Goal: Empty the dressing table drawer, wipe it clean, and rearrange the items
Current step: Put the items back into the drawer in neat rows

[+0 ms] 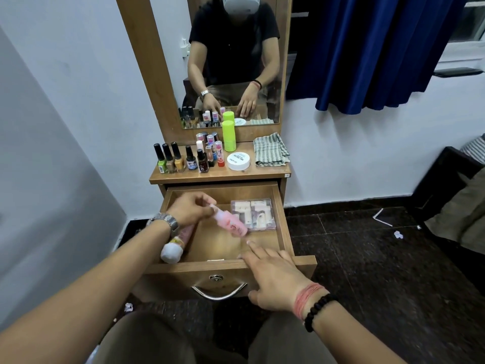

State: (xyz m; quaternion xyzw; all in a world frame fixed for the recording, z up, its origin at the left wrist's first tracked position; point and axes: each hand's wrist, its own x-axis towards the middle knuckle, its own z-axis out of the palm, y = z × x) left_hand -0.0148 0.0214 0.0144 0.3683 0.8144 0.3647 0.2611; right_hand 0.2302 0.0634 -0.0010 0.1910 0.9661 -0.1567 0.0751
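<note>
The left hand (pixel 193 210) pinches the cap end of a pink bottle (pixel 231 223) over the open drawer (pixel 284 227), its grip curled round it. The bottle lies tilted, long axis running from the cap near the drawer's back left toward its base at the drawer's front right, just beside the clear packet (pixel 253 214). The right hand (pixel 273 277) rests released on the drawer's front edge, steadying it. Best to lift the bottle straight up, clear of the packet, keeping the pinch firm on the cap.

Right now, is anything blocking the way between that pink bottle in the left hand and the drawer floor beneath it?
Nothing visible does. The left hand holds the pink bottle over bare wood in the drawer. The clear plastic box lies to its right, and the white-capped tube lies along the left wall.
</note>
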